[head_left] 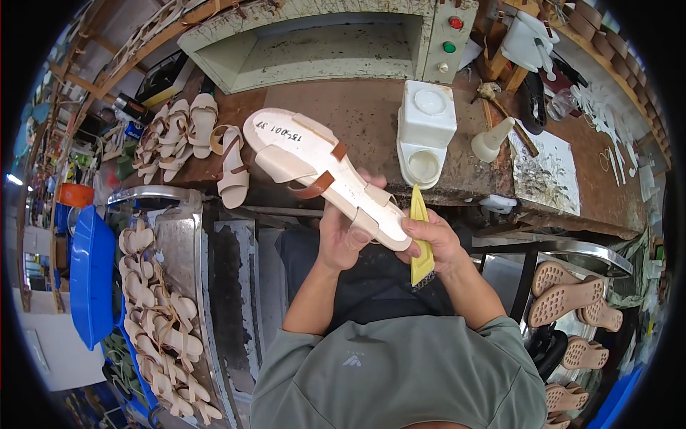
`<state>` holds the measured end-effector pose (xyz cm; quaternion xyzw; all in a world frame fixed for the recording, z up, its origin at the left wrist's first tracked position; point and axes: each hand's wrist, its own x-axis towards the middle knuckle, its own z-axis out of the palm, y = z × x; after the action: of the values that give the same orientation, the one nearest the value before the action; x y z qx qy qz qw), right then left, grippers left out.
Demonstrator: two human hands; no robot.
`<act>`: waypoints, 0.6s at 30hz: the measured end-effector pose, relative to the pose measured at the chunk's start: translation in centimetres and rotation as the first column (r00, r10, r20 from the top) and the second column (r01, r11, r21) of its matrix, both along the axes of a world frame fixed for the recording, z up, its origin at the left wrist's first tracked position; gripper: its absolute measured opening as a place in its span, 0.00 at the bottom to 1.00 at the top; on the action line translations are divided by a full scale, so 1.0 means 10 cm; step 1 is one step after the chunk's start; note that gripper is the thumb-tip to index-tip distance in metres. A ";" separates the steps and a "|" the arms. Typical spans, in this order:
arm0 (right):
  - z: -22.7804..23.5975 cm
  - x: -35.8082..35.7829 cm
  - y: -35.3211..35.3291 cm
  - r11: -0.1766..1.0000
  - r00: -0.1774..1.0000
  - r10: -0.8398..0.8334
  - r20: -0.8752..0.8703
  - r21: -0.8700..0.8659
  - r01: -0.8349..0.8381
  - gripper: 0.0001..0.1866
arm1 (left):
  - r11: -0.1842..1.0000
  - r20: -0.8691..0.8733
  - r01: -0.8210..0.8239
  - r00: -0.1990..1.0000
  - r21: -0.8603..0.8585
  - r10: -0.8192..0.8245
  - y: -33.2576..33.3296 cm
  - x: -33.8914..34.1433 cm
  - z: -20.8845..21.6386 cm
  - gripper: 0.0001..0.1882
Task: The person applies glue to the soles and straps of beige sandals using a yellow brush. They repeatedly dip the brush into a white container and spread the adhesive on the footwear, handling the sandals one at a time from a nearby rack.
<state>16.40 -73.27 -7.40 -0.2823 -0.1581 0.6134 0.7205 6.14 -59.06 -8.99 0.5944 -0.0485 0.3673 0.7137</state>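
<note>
My left hand [339, 239] is closed around the narrow end of a beige sandal [275, 139], held up at a slant above my lap. Its pale sole has dark handwriting near the wide end, and two brown strap pieces stick out at its middle. In my right hand [441, 242] is a flat yellow brush [421, 250] with dark bristles at its lower end. The fingers of that hand also lie at the tip of the sandal. Just beyond the brush, on the bench edge, stands a white plastic glue pot [427, 129] with a round open cup at its front.
A metal heating box [321, 50] stands at the bench's back. Finished-looking sandals [203, 121] lie on the bench at left, and more sandals [171, 336] fill a rack below. Brown soles [564, 293] are stacked at right. A whitish cone-shaped bottle [491, 139] sits beside a stained sheet [544, 171].
</note>
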 end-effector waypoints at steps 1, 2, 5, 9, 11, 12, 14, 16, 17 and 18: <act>-0.01 0.00 0.00 1.000 1.000 -0.013 -0.006 -0.007 0.013 0.10 | 0.998 0.005 0.026 1.000 -0.061 -0.026 -0.03 0.00 -0.02 0.32; -0.01 0.00 0.01 1.000 1.000 -0.026 -0.012 -0.014 0.026 0.10 | 0.992 0.009 -0.120 0.993 0.033 0.119 -0.03 0.02 -0.04 0.31; -0.06 0.03 0.02 0.998 0.999 -0.041 0.010 -0.054 0.042 0.12 | 0.936 -0.012 -0.324 0.944 0.135 0.329 -0.06 0.05 -0.07 0.26; -0.11 0.24 -0.09 0.965 0.926 0.119 0.359 -0.262 -0.023 0.16 | 0.981 -0.146 -0.184 0.974 -0.067 0.173 -0.05 -0.11 -0.09 0.12; -0.16 0.54 -0.32 0.968 0.905 -0.063 0.421 -0.194 0.158 0.18 | 0.960 -0.163 -0.224 0.967 -0.166 0.197 0.02 -0.21 -0.15 0.10; -0.21 0.68 -0.38 0.939 0.885 -0.237 0.401 -0.138 0.314 0.18 | 0.948 -0.183 -0.242 0.961 -0.207 0.206 0.08 -0.27 -0.21 0.09; -0.18 0.83 -0.34 0.750 0.632 -0.487 0.603 -0.081 0.656 0.13 | 0.918 -0.219 -0.242 0.959 -0.314 0.178 0.16 -0.29 -0.19 0.09; -0.23 0.86 -0.29 0.693 0.497 -0.449 0.742 -0.062 0.718 0.09 | 0.909 -0.298 -0.271 0.938 -0.317 0.176 0.20 -0.25 -0.14 0.11; -0.32 0.87 -0.26 0.676 0.389 -0.398 0.831 -0.020 0.737 0.08 | 0.904 -0.303 -0.258 0.940 -0.341 0.155 0.20 -0.21 -0.20 0.11; -0.38 0.87 -0.20 0.667 0.273 -0.343 0.899 0.028 0.745 0.08 | 0.899 -0.306 -0.250 0.942 -0.359 0.140 0.21 -0.18 -0.28 0.12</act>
<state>25.13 -75.24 -11.23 -0.7214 -0.2487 0.1132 0.6363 4.30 -56.96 -11.82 0.4859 0.1851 0.3546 0.7771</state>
